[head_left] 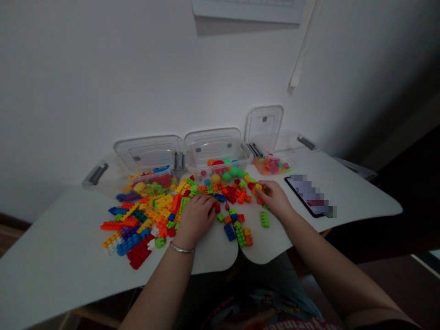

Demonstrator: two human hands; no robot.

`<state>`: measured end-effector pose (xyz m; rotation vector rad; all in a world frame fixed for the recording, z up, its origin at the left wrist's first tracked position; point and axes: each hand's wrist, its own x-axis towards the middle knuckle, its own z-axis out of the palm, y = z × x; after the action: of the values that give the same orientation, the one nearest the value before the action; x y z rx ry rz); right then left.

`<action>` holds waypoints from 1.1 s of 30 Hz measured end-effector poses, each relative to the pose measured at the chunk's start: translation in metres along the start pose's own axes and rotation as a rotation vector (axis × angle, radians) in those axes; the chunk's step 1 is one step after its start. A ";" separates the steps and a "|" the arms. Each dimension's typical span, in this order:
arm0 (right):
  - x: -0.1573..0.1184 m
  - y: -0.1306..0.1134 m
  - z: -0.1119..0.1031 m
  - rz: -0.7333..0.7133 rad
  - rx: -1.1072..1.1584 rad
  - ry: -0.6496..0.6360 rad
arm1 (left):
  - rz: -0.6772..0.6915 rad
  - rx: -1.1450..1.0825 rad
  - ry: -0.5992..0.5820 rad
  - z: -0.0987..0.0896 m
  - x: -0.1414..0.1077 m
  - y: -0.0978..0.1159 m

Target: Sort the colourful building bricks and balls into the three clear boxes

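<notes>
My left hand (197, 217), with a bracelet at its wrist, is bent over the pile of toy building bricks (165, 201), its fingers curled. A small red brick (217, 207) is at its fingertips. On the right side of the pile, my right hand (274, 197) pinches a small yellow-orange brick (258, 187), partly covered by the fingers. Between the hands lie a blue brick (229, 232), a long green brick (239, 234) and an orange brick (248, 237). A lime green brick (264, 219) rests alone below my right hand.
Along the wall stand three clear plastic boxes with lids up: a left box (177, 181) with bricks, a middle box (245, 161) with coloured balls, and a right box (290, 160) with small pink and orange pieces. A phone (305, 195) lies right on the white table (360, 188).
</notes>
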<state>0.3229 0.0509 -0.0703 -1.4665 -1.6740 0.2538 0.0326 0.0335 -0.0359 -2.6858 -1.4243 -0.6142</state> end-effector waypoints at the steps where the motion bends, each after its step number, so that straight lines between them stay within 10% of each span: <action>1: 0.000 -0.001 -0.001 0.035 0.012 0.008 | -0.001 0.002 -0.002 0.000 0.000 0.000; 33: 0.018 -0.007 0.002 0.318 0.260 -0.017 | -0.010 0.003 -0.007 0.000 0.000 0.000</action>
<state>0.3178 0.0654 -0.0590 -1.5271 -1.3558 0.6355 0.0322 0.0335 -0.0365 -2.6826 -1.4404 -0.6038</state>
